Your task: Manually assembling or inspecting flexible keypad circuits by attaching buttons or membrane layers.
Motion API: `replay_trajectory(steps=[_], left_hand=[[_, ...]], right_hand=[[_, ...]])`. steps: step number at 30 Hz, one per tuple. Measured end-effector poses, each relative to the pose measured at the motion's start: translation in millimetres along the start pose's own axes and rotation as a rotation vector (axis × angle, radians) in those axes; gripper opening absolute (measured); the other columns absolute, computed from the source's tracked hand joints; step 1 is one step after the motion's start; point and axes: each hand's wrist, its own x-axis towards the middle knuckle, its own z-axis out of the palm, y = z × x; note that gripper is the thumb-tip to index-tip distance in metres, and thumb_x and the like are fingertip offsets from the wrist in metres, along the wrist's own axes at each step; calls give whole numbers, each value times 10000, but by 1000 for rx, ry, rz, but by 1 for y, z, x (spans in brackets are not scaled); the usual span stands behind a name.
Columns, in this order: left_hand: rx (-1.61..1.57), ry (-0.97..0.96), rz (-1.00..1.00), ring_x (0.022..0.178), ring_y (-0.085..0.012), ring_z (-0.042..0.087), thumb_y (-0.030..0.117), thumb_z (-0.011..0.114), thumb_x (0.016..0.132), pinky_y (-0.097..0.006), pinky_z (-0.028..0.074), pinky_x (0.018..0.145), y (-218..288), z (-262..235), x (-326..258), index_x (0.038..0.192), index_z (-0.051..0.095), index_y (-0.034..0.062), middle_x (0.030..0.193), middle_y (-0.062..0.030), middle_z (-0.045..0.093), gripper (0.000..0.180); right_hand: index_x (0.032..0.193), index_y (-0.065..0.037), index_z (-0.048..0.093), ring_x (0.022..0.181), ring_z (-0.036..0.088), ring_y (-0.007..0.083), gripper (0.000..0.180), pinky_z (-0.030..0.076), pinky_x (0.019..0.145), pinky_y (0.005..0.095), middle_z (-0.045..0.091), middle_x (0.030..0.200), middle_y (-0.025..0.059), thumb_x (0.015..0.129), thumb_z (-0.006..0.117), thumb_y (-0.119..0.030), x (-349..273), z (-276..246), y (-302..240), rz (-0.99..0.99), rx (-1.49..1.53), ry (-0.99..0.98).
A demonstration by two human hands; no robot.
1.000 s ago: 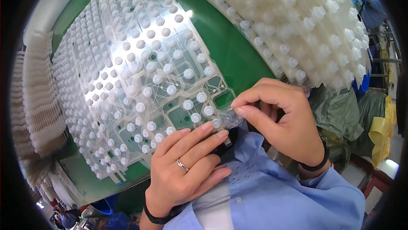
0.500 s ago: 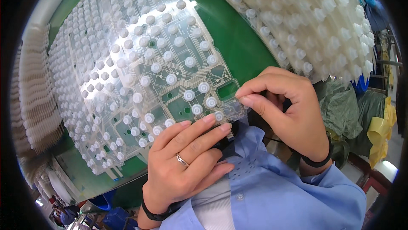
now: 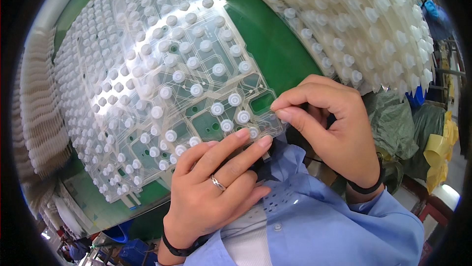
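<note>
Because the green bench (image 3: 290, 57) spans most of the view, start there: clear circuit sheet (image 3: 204, 81) lies on it, centre-left, corner toward the person. Looks light, bendy, probably slick; creasing likely the main risk, so hold by bare margins. Stack of pale domed sheets (image 3: 364, 30) upper right. Of the hands, left (image 3: 214, 190) lies flat, fingertips on the near edge, grasping nothing; right (image 3: 332, 126) pinches the right corner, thumb to index. White domes (image 3: 218, 70), smallest, best not squashed.
</note>
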Motion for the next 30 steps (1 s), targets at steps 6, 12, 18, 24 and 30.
replay_trajectory(steps=[6,12,18,24,30], left_hand=[[14,-17,-21,1183,-264,565,331,799,666,-385,402,875,4,1,2,682,580,153,1288,-2,649,283],[-7,-7,-30,1179,-258,562,340,799,668,-379,394,878,3,2,1,674,581,159,1283,2,652,283],[-19,-6,-35,1175,-252,565,341,802,668,-376,392,869,3,1,1,670,584,162,1280,2,654,282],[-18,1,-35,1168,-254,572,342,802,670,-376,394,865,4,1,0,673,586,162,1269,3,661,281],[-78,28,-41,1155,-289,579,339,813,687,-393,421,889,2,-2,1,685,610,146,1211,-37,690,280]], right_hand=[[965,-13,720,548,431,34,167,321,504,200,626,813,24,804,690,20,-2,-4,-1,-6,11,-47],[972,-15,715,558,447,47,189,343,518,207,629,832,33,793,680,35,-3,-4,0,-24,-6,-52],[972,-25,712,552,445,52,193,345,513,212,620,836,32,793,676,40,-4,-2,2,-56,-42,-35],[1120,-39,658,553,432,65,328,346,515,212,574,829,30,801,674,34,-7,2,0,-166,-278,-8],[1384,-43,464,623,445,56,615,362,555,189,516,854,14,814,689,11,-7,11,8,-30,-93,131]])
